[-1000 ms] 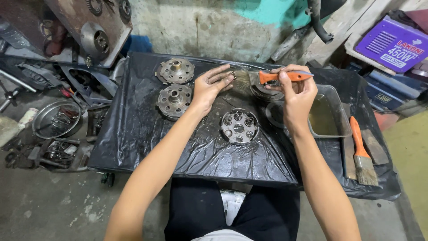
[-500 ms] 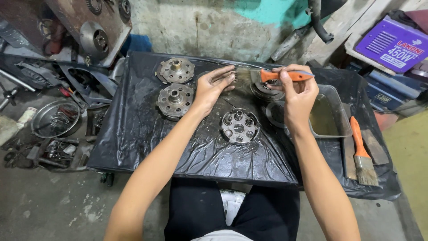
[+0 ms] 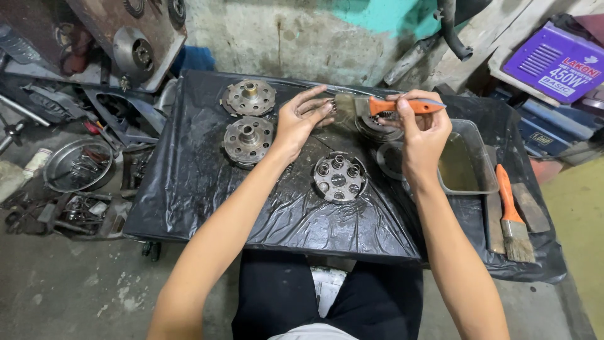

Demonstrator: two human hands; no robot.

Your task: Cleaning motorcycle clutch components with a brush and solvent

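While gripping brush (image 3: pixel 377 106) by its orange handle, right hand (image 3: pixel 423 135) closed; left hand (image 3: pixel 302 119) open against wet bristles. Light, stiff-handled, likely slippery, above surface (image 3: pixel 189 182).

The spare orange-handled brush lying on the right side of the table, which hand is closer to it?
Right. The right hand is up at the tray's far side, left of the spare brush. The left hand is farther left, past the round metal part.
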